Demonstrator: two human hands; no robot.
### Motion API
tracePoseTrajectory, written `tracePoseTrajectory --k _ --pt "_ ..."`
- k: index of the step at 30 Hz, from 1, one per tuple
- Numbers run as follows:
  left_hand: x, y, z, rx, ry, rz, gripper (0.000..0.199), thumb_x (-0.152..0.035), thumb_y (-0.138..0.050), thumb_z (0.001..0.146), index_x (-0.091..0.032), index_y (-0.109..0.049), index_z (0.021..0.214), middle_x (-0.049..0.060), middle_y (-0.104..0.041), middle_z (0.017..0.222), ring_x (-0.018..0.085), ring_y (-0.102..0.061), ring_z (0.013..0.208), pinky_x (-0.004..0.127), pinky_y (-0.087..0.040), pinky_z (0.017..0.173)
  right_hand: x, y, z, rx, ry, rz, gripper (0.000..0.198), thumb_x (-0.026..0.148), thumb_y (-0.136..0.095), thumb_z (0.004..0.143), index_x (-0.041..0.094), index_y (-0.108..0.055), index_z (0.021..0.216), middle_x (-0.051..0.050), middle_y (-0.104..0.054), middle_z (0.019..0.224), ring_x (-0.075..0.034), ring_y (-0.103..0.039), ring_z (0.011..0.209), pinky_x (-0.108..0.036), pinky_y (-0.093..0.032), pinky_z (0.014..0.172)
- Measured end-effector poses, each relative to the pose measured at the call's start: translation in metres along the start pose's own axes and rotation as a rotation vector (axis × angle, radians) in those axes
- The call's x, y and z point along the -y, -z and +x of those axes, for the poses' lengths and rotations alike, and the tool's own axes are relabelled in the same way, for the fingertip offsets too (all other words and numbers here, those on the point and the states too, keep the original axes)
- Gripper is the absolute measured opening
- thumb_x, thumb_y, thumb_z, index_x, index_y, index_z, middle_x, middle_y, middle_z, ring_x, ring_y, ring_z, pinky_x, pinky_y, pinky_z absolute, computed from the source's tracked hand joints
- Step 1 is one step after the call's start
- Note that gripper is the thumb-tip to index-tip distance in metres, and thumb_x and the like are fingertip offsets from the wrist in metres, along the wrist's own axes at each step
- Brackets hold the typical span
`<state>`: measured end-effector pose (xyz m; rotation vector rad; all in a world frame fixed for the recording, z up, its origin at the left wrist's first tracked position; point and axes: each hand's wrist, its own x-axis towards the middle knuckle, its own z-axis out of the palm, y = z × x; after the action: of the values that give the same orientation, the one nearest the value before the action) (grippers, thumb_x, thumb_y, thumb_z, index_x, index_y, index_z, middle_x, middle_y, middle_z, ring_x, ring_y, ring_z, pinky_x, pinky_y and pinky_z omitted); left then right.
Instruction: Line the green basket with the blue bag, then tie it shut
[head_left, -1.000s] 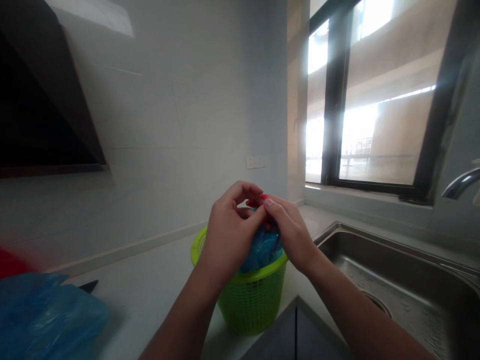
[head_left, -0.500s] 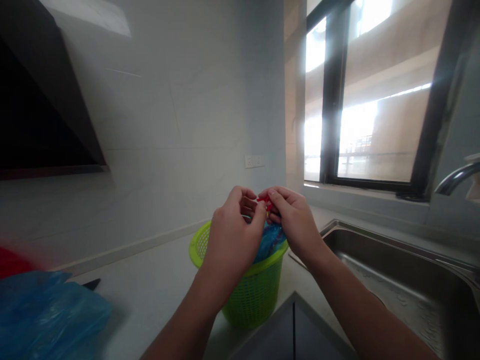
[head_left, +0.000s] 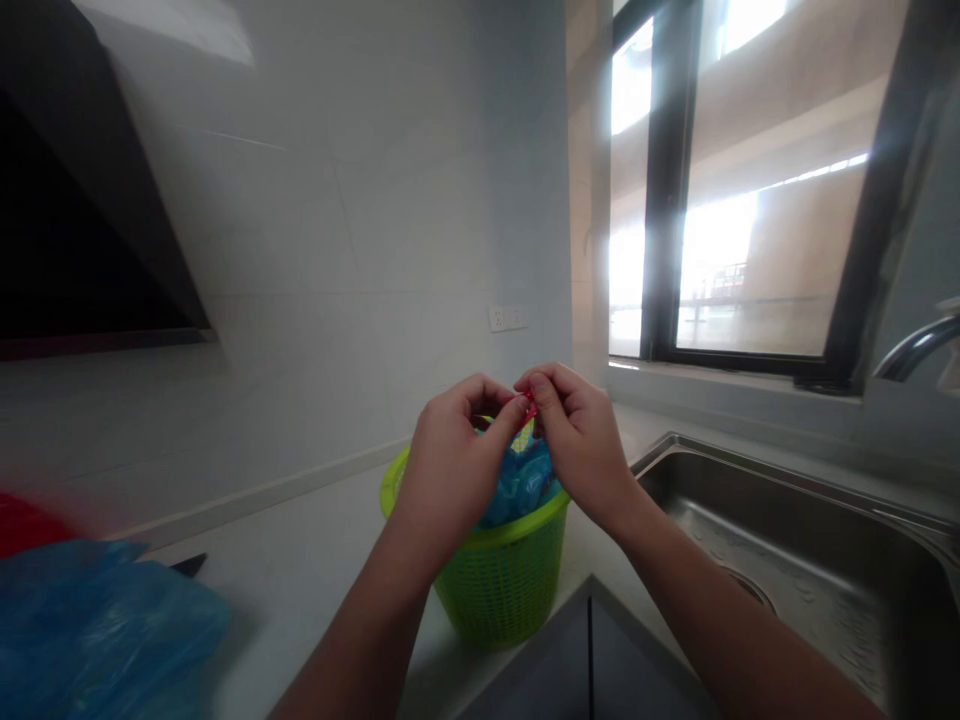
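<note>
A small red piece [head_left: 529, 405], too small to identify, is pinched between the fingertips of both hands. My left hand [head_left: 461, 445] is closed on it from the left, thumb against the fingers. From the right, my right hand [head_left: 581, 425] grips it between thumb and forefinger. Both hands are above a green plastic basket [head_left: 502, 590] with mesh sides, standing on the counter. Blue plastic bag material [head_left: 517, 485] lies inside the basket, below the fingers. My left hand and wrist hide part of the basket's rim.
A blue plastic bag [head_left: 112, 630] lies at the lower left, with a blurred red item [head_left: 30, 525] behind it. On the right are a steel sink [head_left: 795, 560] and a faucet [head_left: 915, 345]. A grey panel corner [head_left: 555, 660] juts in at the bottom.
The fingertips of both hands have come closer together on the red piece. More of the blue plastic in the basket shows between the hands. The camera view has shifted slightly.
</note>
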<state>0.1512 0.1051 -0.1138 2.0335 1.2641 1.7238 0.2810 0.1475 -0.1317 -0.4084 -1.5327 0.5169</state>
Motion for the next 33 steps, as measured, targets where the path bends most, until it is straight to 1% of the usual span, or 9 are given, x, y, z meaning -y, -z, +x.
tracePoseTrajectory --k 3,9,12,16,19,22,26,29,33 --pt "-0.004 -0.001 -0.003 -0.025 -0.049 0.076 0.018 -0.034 -0.061 0.089 -0.021 -0.064 0.077 0.000 -0.068 0.075 0.017 -0.062 0.071 0.029 -0.048 0.068 -0.004 0.000 0.000 -0.065 0.078 -0.133 0.025 0.035 -0.048 0.100 0.022 -0.066 0.089 -0.002 -0.065 0.080 -0.016 -0.057 0.074 -0.029 -0.041 0.068" --pt "-0.015 -0.005 -0.008 0.003 -0.174 0.206 0.007 -0.024 -0.061 0.086 -0.022 -0.060 0.079 0.000 -0.068 0.082 0.017 -0.062 0.078 0.029 -0.048 0.075 -0.007 0.002 0.001 -0.102 0.045 -0.130 0.025 0.035 -0.048 0.101 0.022 -0.066 0.091 -0.001 -0.064 0.078 -0.015 -0.055 0.068 -0.028 -0.040 0.066" --pt "-0.016 -0.006 -0.007 0.013 -0.188 0.209 0.005 -0.024 -0.063 0.084 -0.023 -0.058 0.085 0.000 -0.067 0.085 0.017 -0.063 0.079 0.028 -0.048 0.072 -0.010 0.002 0.003 -0.081 -0.019 -0.045 0.024 0.040 -0.051 0.099 0.022 -0.064 0.089 0.000 -0.062 0.075 -0.014 -0.054 0.064 -0.027 -0.039 0.061" --pt "-0.013 -0.005 -0.006 0.062 -0.202 0.252 0.005 -0.021 -0.059 0.087 -0.023 -0.063 0.085 0.000 -0.071 0.084 0.017 -0.065 0.080 0.028 -0.049 0.075 -0.016 0.001 0.005 0.004 -0.171 0.116 0.025 0.048 -0.054 0.095 0.024 -0.058 0.092 0.005 -0.053 0.061 -0.012 -0.045 0.052 -0.025 -0.033 0.050" --pt "-0.007 -0.006 -0.002 -0.034 -0.174 0.293 0.008 -0.023 -0.060 0.087 -0.022 -0.068 0.084 0.001 -0.073 0.082 0.018 -0.067 0.077 0.028 -0.049 0.074 -0.017 0.001 0.006 0.035 -0.247 0.214 0.016 0.040 -0.052 0.095 0.025 -0.049 0.091 0.008 -0.046 0.057 -0.012 -0.041 0.050 -0.024 -0.032 0.049" --pt "0.000 -0.007 0.002 -0.176 -0.133 0.351 0.010 -0.027 -0.062 0.087 -0.022 -0.071 0.087 0.001 -0.075 0.083 0.018 -0.068 0.075 0.029 -0.049 0.074 -0.012 0.004 0.006 0.125 -0.137 0.121 0.013 0.017 -0.055 0.085 0.024 -0.045 0.081 0.006 -0.049 0.064 -0.012 -0.046 0.061 -0.025 -0.038 0.058" --pt "0.005 -0.003 0.007 -0.255 -0.085 0.434 0.014 -0.028 -0.064 0.086 -0.021 -0.076 0.087 0.002 -0.076 0.083 0.019 -0.068 0.074 0.030 -0.049 0.076 -0.005 0.009 0.005 0.271 0.104 -0.179 0.023 -0.001 -0.048 0.074 0.020 -0.056 0.068 0.002 -0.060 0.075 -0.014 -0.055 0.073 -0.028 -0.043 0.072" --pt "0.007 0.003 0.009 -0.149 -0.012 0.345 0.017 -0.031 -0.064 0.085 -0.021 -0.078 0.087 0.003 -0.077 0.083 0.020 -0.068 0.075 0.030 -0.049 0.073 -0.007 0.011 0.006 0.213 0.215 -0.307 0.030 -0.003 -0.048 0.077 0.020 -0.067 0.070 -0.002 -0.069 0.085 -0.017 -0.061 0.085 -0.032 -0.045 0.083" --pt "0.014 0.013 0.015 0.019 0.127 0.066 0.021 -0.037 -0.068 0.083 -0.019 -0.079 0.088 0.004 -0.077 0.083 0.020 -0.067 0.075 0.029 -0.048 0.069 -0.011 0.009 0.007 0.115 0.312 -0.387 0.033 -0.003 -0.049 0.080 0.020 -0.072 0.087 -0.005 -0.071 0.100 -0.021 -0.061 0.097 -0.036 -0.047 0.092"
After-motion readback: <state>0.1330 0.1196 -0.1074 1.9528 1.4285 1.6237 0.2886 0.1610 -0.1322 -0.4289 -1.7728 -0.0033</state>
